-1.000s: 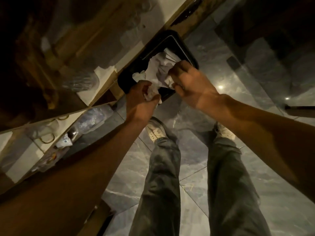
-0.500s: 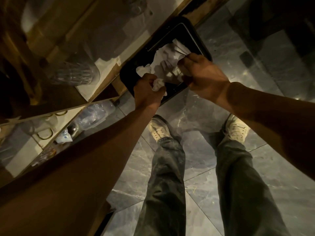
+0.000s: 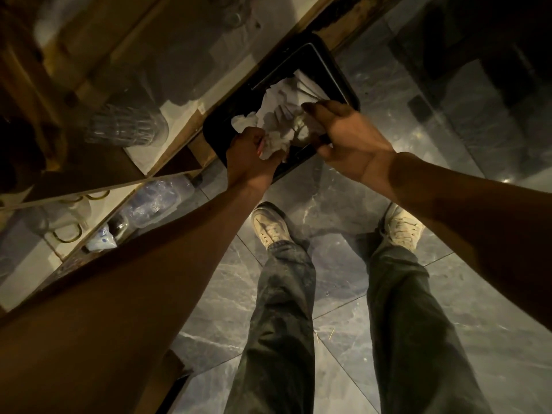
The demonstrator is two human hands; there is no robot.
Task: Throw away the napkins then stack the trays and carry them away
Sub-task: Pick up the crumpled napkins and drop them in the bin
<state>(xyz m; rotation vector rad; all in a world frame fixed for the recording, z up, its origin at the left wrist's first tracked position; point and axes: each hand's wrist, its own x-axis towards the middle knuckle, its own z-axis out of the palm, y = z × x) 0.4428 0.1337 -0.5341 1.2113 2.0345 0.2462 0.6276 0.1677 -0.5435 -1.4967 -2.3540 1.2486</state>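
Observation:
A black tray (image 3: 339,70) is held out over the floor, beside the wooden shelves. White crumpled napkins (image 3: 280,110) are piled on it. My left hand (image 3: 249,158) grips the tray's near left edge, with a wad of napkin pressed under its thumb. From the right, my right hand (image 3: 351,137) reaches across. Its fingers lie over the napkin pile and its thumb sits at the tray's near rim, closing on the paper. No other tray is in view.
Wooden shelves (image 3: 179,130) run along the left, holding clear glasses (image 3: 125,127), gold-handled cups (image 3: 70,231) and plastic containers (image 3: 155,204). Grey marble floor tiles (image 3: 418,121) lie below. My legs and pale shoes (image 3: 268,228) stand under the tray.
The tray and both hands have shifted a little up and right in view. My right hand's fingers have stretched further over the napkin pile. My left hand keeps its grip.

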